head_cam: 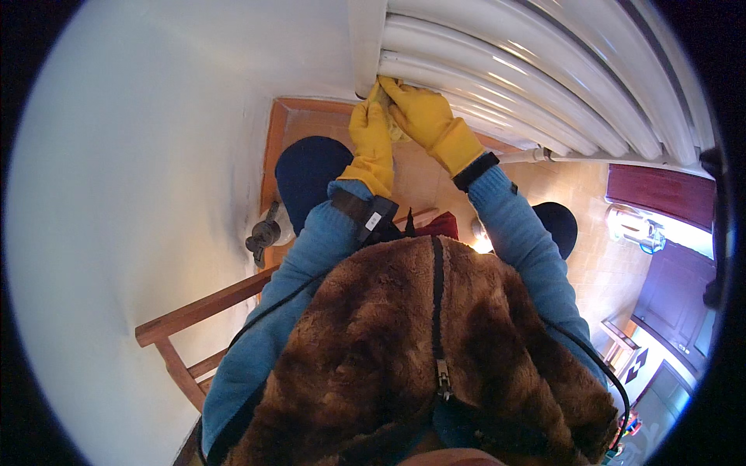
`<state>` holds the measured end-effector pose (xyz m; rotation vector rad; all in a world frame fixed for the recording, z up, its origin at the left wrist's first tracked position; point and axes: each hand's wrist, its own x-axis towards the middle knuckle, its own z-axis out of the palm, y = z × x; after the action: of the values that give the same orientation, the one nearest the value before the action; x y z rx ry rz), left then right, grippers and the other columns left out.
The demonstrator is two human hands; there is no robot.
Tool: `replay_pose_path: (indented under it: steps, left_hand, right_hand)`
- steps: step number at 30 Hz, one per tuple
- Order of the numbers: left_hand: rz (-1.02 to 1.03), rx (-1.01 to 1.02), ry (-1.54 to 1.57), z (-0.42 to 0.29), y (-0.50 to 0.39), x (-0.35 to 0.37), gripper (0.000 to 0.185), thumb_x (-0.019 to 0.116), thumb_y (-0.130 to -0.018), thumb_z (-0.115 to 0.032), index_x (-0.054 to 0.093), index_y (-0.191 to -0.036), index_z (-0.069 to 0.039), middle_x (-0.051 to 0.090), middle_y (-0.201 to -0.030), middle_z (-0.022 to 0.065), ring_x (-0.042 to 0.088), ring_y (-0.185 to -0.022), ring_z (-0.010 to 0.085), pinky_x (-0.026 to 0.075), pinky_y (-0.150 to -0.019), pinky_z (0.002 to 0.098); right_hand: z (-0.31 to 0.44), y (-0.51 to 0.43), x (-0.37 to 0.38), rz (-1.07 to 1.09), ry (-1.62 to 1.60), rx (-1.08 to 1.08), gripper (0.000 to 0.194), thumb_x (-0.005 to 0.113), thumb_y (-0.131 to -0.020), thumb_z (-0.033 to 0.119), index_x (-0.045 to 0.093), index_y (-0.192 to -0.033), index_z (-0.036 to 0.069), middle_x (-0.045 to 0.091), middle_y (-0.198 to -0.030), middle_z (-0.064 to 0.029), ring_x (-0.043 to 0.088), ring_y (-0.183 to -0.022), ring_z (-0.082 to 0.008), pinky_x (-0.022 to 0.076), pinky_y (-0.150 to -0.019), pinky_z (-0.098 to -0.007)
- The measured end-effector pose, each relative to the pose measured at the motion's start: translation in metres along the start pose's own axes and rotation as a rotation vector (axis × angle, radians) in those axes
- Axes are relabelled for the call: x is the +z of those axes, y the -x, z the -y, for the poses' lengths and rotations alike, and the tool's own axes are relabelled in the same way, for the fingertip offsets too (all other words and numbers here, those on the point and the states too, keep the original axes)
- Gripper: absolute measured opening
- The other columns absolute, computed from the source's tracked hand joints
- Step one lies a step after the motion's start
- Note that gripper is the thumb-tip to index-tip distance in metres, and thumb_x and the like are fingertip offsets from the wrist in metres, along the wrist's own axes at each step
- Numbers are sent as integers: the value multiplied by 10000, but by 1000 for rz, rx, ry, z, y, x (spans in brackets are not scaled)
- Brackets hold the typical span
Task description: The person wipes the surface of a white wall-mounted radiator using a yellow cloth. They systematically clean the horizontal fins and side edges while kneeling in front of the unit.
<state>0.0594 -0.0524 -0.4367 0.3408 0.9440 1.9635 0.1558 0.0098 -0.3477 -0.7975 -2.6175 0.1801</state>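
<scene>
Both my hands wear yellow gloves and meet at the lower left end of a white tubular radiator (495, 76). A crumpled, dull yellow cloth (398, 133) is bunched between them, its lower end hanging below my fingers. My left hand (372, 131) pinches it from the left, fingertips pointing up. My right hand (425, 113) is bent around it from the right, its index finger reaching to the corner by the white vertical pipe (367, 46). The gloves hide part of the cloth and the exact contact at the radiator.
A wall (145, 145) rises close on my left. A wooden chair (204, 309) stands behind my left arm, and a dark metal valve (265, 233) sits low by the wall. A thin pipe (524, 156) runs under the radiator. A purple door (676, 297) is far right.
</scene>
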Motion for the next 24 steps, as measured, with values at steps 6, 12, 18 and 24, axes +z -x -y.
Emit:
replay_pose_path:
  steps: [6, 12, 18, 24]
  left_hand:
    - [-14, -64, 79, -8, 1, 6, 310, 460, -1041, -105, 581, -1288, 37, 646, -1245, 140, 646, -1082, 222, 538, -934, 347]
    - [-36, -103, 44, -12, 12, 2, 289, 477, -1031, -113, 585, -1253, 37, 653, -1189, 153, 672, -984, 241, 583, -832, 369]
    - [-37, -154, 79, -23, 23, 7, 271, 484, -1024, -126, 569, -1238, 17, 661, -1170, 162, 681, -966, 277, 595, -808, 412]
    - [-136, -191, -47, -29, 42, 12, 219, 500, -1031, -144, 589, -1182, -13, 681, -1086, 139, 681, -931, 265, 594, -787, 409]
  right_hand:
    - [7, 5, 10, 23, -103, 133, 603, 606, -887, 207, 457, -1469, 155, 691, -1054, -161, 664, -834, -377, 541, -722, -468]
    - [-3, 5, 12, 108, -159, 142, 625, 619, -873, 179, 459, -1477, 181, 693, -1055, -170, 672, -865, -372, 545, -744, -457]
    - [-8, 7, 6, 132, -182, 115, 610, 609, -878, 175, 471, -1471, 215, 705, -1044, -164, 678, -881, -363, 554, -747, -434]
    - [-9, 4, 8, 102, -267, -77, 529, 583, -885, 166, 544, -1410, 224, 713, -983, -141, 677, -850, -352, 550, -738, -436]
